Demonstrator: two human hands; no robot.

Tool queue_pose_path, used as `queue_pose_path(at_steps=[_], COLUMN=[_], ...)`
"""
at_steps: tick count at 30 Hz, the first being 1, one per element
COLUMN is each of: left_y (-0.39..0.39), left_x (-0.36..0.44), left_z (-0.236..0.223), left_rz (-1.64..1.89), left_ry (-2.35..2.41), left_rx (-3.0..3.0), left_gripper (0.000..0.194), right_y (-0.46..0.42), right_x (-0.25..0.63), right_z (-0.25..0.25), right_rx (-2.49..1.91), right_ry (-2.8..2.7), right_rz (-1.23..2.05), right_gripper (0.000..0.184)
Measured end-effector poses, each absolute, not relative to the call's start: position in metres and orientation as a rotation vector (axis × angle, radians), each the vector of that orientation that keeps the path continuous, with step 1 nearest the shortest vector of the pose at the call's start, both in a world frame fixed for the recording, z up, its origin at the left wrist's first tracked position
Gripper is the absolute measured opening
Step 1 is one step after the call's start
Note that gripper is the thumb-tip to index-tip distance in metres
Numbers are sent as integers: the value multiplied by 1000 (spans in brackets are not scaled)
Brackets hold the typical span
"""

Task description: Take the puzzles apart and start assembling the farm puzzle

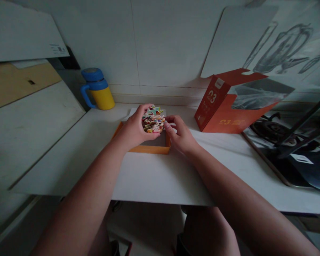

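Note:
A thick clump of colourful jigsaw puzzle pieces (154,120) is gripped in my left hand (134,129), the thumb below and the fingers curled over the far side. It is held above a shallow orange box (149,148) with a grey inside. My right hand (180,135) is at the clump's right edge, thumb and fingers pinched around pieces there. Its fingertips are partly hidden, so how many pieces it grips cannot be seen. A white sheet or lid (132,112) shows partly behind the left hand.
On the white counter (149,181), a blue and yellow mug (102,94) stands at the back left. An opened red carton (224,110) with clear plastic inside is to the right, beside a gas stove (277,153). White and tan boards (29,96) rise on the left.

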State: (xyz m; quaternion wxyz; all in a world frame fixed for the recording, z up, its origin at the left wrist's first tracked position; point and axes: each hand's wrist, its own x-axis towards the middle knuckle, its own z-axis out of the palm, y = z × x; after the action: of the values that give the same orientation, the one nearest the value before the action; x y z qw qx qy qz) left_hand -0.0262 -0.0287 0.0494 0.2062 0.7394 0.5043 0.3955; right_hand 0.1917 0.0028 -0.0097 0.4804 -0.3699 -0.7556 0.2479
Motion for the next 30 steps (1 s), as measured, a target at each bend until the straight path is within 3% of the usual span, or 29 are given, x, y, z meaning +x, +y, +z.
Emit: queue_pose_path(at_steps=[7,11,21,30], left_y=[-18,-17,-28,-28], left_x=[-22,-13,19,23], left_z=[35,29,22,17], left_rz=[1300,1340,1349,1411], left_ry=[1024,854,858,1160], left_rx=[1686,1683,1989,2047], left_gripper=[94,102,116,100], right_y=[-3,-9,-21,-18], right_x=[191,187,177,172], right_z=[-7,1,14,13], right_rx=[-709,-630,-669,-606], right_ry=[-1925,-1929,-1790,-1503], right_rz=[739,799,925,1070], right_gripper=[79,97,106,93])
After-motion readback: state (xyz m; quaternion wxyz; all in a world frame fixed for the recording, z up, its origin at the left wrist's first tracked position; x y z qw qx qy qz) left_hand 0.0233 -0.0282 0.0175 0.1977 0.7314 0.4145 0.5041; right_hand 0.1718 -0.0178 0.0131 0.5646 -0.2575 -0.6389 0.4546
